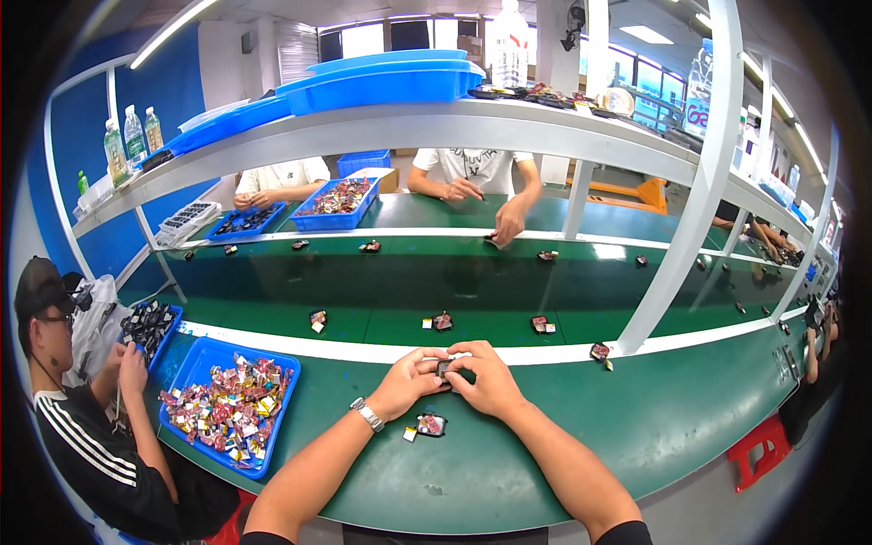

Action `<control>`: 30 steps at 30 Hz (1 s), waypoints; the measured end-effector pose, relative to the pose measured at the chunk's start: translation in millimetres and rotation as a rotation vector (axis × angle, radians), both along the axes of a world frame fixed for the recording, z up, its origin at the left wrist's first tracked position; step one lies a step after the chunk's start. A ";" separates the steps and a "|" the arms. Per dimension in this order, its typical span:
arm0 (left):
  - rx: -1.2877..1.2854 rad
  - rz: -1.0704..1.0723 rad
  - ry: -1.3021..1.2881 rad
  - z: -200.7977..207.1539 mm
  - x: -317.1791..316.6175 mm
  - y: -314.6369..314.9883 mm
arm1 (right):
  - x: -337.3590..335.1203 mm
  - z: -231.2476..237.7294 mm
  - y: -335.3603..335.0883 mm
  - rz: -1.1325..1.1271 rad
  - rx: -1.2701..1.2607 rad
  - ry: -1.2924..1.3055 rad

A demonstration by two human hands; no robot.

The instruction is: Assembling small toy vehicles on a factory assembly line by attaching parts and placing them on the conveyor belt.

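Observation:
My left hand, with a metal watch on the wrist, and my right hand meet over the green work surface. Between their fingertips they grip a small dark casing, mostly covered by the fingers. Just below my hands lies a small black housing with reddish parts inside. A small white tab sits beside it. Left of my left forearm stands a blue tray heaped with small red, white and yellow electronic parts.
Beyond a white rail, similar assemblies lie spaced along a green belt. A white post rises at right; a shelf crosses overhead. One co-worker sits at left; another's hand reaches over the far side.

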State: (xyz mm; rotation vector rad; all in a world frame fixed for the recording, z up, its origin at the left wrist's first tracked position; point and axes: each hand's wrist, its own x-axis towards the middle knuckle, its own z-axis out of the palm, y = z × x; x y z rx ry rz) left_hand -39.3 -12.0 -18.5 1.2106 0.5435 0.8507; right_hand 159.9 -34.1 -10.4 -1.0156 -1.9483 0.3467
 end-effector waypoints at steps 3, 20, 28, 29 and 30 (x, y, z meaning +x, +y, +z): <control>0.032 -0.003 0.009 -0.6 1.5 -2.7 | 1.5 -0.9 -2.1 0.011 -0.014 0.004; -0.027 0.016 -0.079 -5.3 1.4 -4.3 | -4.2 0.5 -12.5 -0.009 0.044 0.030; -0.055 -0.007 -0.146 -1.9 0.2 -4.0 | -5.0 1.2 -11.2 0.027 0.024 0.076; -0.054 -0.011 -0.155 -1.7 -0.2 -4.2 | -5.1 1.7 -11.2 0.029 0.023 0.076; -0.052 -0.016 -0.166 -1.4 -0.3 -4.9 | -4.6 3.0 -12.1 0.033 0.024 0.077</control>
